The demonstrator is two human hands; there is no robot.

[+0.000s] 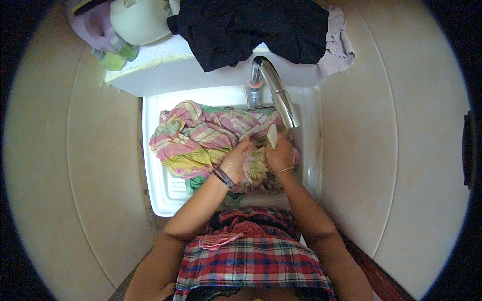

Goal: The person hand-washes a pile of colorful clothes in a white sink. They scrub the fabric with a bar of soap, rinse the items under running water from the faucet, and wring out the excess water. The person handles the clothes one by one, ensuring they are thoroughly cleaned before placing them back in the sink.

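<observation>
A striped pink, white and yellow cloth (205, 139) lies bunched across the white laundry sink (162, 207). My left hand (235, 163), with bracelets at the wrist, grips a wet fold of it near the middle. On the right, my right hand (280, 154) is closed around a whitish bar, apparently soap (272, 136), whose end sticks up above the fingers. That hand is against the cloth below the faucet spout. Part of a green cloth (195, 183) shows under the striped one. The lower ends of both fabrics are hidden by my arms.
The curved chrome faucet (280, 96) hangs over the sink's right side. Behind it, a black cloth (248, 30) and a greyish rag (337, 45) drape over a ledge (150, 60). Jugs and small bottles (113, 62) stand at the left. Tiled walls (357, 131) flank both sides.
</observation>
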